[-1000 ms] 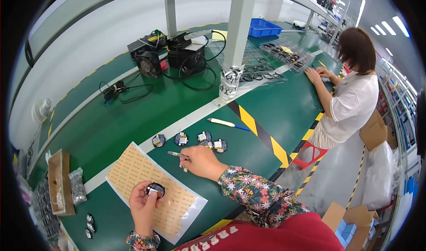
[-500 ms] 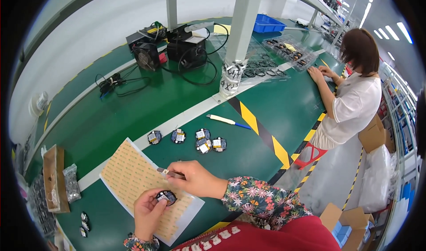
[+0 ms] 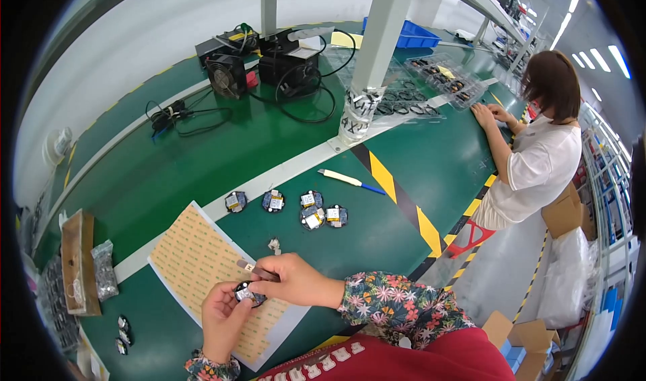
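Observation:
My left hand [image 3: 222, 317] pinches a round black electronic module [image 3: 246, 295] with a pale part on its face. My right hand [image 3: 296, 280] is closed on a flat metal tool that looks like tweezers [image 3: 250, 267], with a small pale label on it. The right thumb and fingers reach the module's upper edge, hiding part of it. Both hands are over a sheet of tan adhesive pieces [image 3: 195, 246] on white backing. Just beyond the right hand lies a small silvery-white piece [image 3: 274, 245], too small to name.
Several similar modules [image 3: 311, 216] lie beyond my hands, near a cutter knife [image 3: 351, 182]. More modules [image 3: 122, 334], a bag of small parts [image 3: 104, 270] and a wooden box [image 3: 79, 263] are at left. A post [image 3: 377, 51] rises mid-bench. Someone works at right.
My right hand has come down toward the module, and its thumb now meets it. The small silvery-white piece beyond that hand has come into sight. The view has shifted slightly.

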`<move>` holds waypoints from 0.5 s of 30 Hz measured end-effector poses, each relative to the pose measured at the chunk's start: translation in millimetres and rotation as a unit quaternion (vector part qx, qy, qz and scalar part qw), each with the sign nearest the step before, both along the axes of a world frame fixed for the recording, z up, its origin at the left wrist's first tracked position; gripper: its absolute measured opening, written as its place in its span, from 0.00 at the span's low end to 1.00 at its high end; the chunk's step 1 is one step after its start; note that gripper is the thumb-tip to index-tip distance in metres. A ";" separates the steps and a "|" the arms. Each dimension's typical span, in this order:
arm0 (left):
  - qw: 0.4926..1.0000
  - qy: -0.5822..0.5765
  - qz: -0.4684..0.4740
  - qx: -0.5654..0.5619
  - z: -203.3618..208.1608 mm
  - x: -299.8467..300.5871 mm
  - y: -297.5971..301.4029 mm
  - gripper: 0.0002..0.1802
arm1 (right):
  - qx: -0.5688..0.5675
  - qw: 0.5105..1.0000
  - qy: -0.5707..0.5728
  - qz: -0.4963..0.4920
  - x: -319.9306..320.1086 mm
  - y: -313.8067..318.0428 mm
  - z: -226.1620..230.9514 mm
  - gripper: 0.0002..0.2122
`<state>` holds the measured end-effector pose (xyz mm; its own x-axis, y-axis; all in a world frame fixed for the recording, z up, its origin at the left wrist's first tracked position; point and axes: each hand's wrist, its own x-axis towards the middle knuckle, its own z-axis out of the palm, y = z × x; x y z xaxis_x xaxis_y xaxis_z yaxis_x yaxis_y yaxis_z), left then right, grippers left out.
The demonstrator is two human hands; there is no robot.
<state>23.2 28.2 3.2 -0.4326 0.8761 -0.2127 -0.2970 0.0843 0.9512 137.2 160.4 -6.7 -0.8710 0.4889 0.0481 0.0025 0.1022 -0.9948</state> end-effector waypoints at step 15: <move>0.999 -0.032 -0.025 0.011 -4.3 -14.8 -1.8 0.12 | -0.038 0.996 -0.080 0.027 3.8 5.4 8.0 0.06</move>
